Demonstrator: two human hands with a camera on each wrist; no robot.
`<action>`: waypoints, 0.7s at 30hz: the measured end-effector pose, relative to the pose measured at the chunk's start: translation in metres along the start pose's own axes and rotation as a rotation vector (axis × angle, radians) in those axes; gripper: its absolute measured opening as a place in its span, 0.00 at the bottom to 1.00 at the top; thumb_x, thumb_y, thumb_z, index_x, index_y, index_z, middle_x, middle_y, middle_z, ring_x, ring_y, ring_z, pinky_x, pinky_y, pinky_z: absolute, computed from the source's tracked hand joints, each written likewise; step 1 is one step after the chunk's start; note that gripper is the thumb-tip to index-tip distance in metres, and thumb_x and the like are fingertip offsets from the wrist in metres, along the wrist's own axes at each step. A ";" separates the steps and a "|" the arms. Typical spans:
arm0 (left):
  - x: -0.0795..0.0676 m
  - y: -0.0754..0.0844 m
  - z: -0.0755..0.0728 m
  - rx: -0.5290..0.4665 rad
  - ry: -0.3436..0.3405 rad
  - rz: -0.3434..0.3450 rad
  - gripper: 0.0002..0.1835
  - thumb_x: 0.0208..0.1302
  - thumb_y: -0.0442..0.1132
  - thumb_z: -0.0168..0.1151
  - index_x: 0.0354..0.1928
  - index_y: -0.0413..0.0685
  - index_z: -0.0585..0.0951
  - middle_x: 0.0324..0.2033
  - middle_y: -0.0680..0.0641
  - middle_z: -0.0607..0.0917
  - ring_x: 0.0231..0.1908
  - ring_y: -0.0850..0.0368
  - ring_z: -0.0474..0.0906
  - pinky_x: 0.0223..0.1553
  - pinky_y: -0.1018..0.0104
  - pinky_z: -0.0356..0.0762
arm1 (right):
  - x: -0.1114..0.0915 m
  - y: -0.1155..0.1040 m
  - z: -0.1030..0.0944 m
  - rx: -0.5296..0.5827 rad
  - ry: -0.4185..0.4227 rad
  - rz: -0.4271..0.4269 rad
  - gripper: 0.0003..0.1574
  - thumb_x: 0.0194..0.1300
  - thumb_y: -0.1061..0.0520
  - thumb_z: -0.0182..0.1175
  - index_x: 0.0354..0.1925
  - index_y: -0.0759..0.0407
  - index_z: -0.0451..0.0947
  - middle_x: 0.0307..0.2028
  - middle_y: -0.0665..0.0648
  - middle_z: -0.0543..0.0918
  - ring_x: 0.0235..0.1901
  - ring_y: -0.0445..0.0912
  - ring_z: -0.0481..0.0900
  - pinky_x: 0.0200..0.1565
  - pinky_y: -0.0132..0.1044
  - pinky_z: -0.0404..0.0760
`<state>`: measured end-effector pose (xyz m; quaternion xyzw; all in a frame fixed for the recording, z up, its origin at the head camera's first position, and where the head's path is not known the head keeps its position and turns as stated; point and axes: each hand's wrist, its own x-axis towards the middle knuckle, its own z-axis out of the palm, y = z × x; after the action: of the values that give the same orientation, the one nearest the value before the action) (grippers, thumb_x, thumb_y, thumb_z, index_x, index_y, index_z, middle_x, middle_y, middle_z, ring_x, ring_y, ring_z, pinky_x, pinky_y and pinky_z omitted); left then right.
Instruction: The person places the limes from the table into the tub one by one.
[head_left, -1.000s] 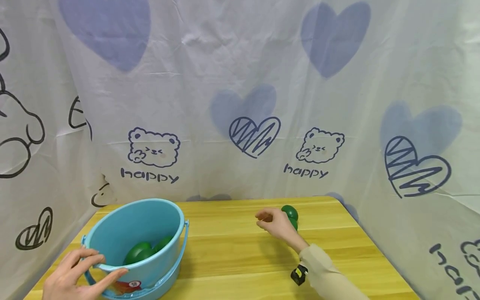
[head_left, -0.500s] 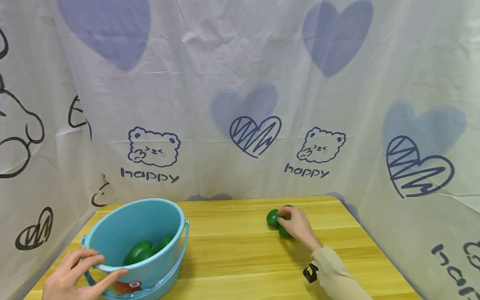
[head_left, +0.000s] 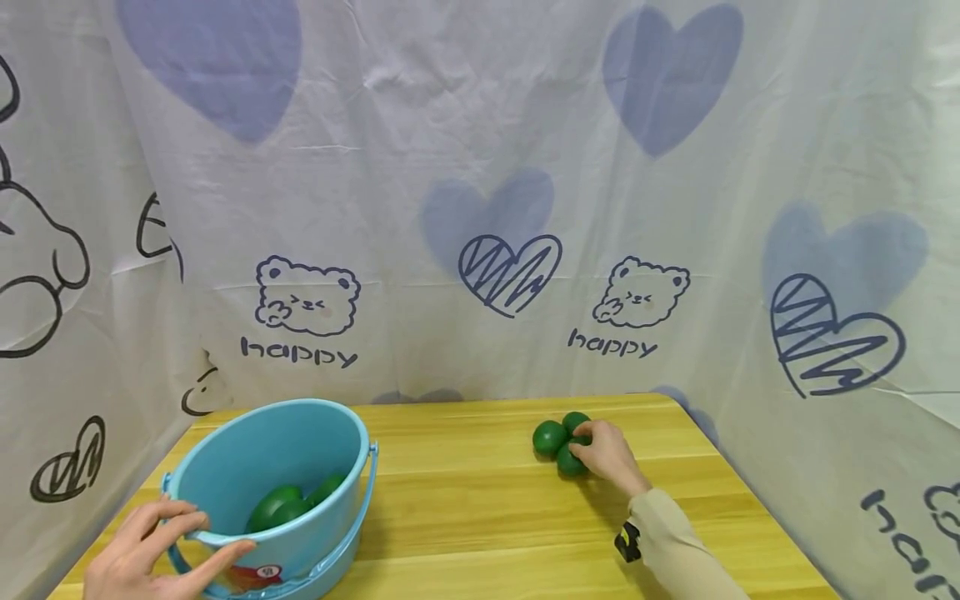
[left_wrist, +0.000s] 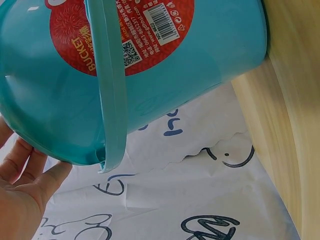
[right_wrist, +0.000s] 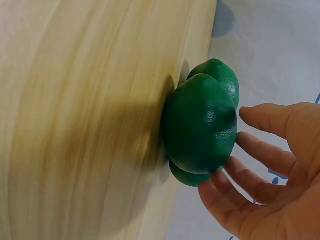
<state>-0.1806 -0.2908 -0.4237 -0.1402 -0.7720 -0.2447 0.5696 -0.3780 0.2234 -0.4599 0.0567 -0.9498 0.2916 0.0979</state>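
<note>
My left hand (head_left: pixel 146 546) grips the near rim of a light blue bucket (head_left: pixel 330 533), thumb outside and fingers over the edge. In the left wrist view, the bucket (left_wrist: pixel 50 115) fills the upper part, with a red label and its handle showing. Several green limes (head_left: pixel 273 507) lie inside it. On the table's right half, a cluster of limes (head_left: pixel 550 438) sits together. My right hand (head_left: pixel 606 454) is over the cluster's right side. In the right wrist view, its slightly bent fingers are spread, fingertips right at the front lime (right_wrist: pixel 200 125).
The wooden table (head_left: pixel 442 500) runs back to a white cloth (head_left: pixel 420 358) printed with hearts and bears. More cloth hangs on both sides. A small black device (head_left: pixel 627 542) is worn at the right wrist. The bucket's handle (head_left: pixel 367 492) hangs down on its right.
My right hand has moved right, uncovering the left lime of the cluster, then slightly farther right and down, showing more of the others. My left hand keeps its hold on the bucket.
</note>
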 end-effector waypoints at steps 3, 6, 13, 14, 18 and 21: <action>0.001 0.002 -0.002 0.014 -0.013 -0.030 0.33 0.14 0.62 0.86 0.21 0.45 0.84 0.26 0.46 0.80 0.33 0.83 0.66 0.33 0.90 0.64 | 0.000 0.000 0.000 0.001 -0.011 0.000 0.21 0.61 0.57 0.68 0.50 0.67 0.82 0.48 0.65 0.84 0.50 0.61 0.81 0.51 0.54 0.80; 0.002 0.005 -0.005 0.039 -0.052 -0.050 0.32 0.09 0.54 0.88 0.22 0.45 0.84 0.27 0.46 0.79 0.33 0.84 0.64 0.30 0.88 0.65 | 0.000 0.000 0.001 0.000 -0.019 0.000 0.22 0.60 0.56 0.68 0.50 0.68 0.81 0.48 0.65 0.84 0.49 0.60 0.81 0.51 0.54 0.80; 0.002 0.008 -0.006 0.039 -0.086 -0.067 0.32 0.07 0.50 0.89 0.23 0.46 0.84 0.28 0.47 0.79 0.33 0.83 0.64 0.30 0.87 0.65 | 0.000 0.002 -0.001 0.004 -0.051 0.020 0.23 0.54 0.54 0.74 0.43 0.66 0.80 0.42 0.62 0.83 0.41 0.53 0.79 0.44 0.49 0.81; 0.002 0.008 -0.006 0.040 -0.084 -0.071 0.32 0.07 0.49 0.89 0.23 0.46 0.84 0.28 0.47 0.79 0.33 0.84 0.63 0.31 0.87 0.65 | 0.001 0.003 -0.001 0.007 -0.059 0.019 0.24 0.52 0.54 0.75 0.43 0.66 0.79 0.42 0.62 0.83 0.40 0.52 0.79 0.44 0.48 0.80; 0.002 0.006 -0.005 0.039 -0.067 -0.073 0.31 0.07 0.49 0.89 0.23 0.45 0.84 0.28 0.47 0.79 0.34 0.85 0.64 0.32 0.89 0.64 | -0.001 0.004 -0.004 -0.018 -0.124 0.023 0.32 0.49 0.51 0.77 0.47 0.70 0.80 0.45 0.65 0.84 0.43 0.55 0.80 0.46 0.50 0.81; 0.001 0.005 -0.004 0.032 -0.045 -0.075 0.31 0.07 0.49 0.89 0.22 0.45 0.84 0.27 0.47 0.80 0.34 0.86 0.64 0.33 0.90 0.64 | -0.004 0.004 -0.005 -0.030 -0.194 0.049 0.38 0.50 0.48 0.76 0.52 0.71 0.78 0.47 0.65 0.84 0.45 0.55 0.81 0.47 0.49 0.82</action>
<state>-0.1751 -0.2890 -0.4202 -0.1077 -0.7933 -0.2502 0.5445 -0.3736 0.2296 -0.4590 0.0601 -0.9602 0.2729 -0.0006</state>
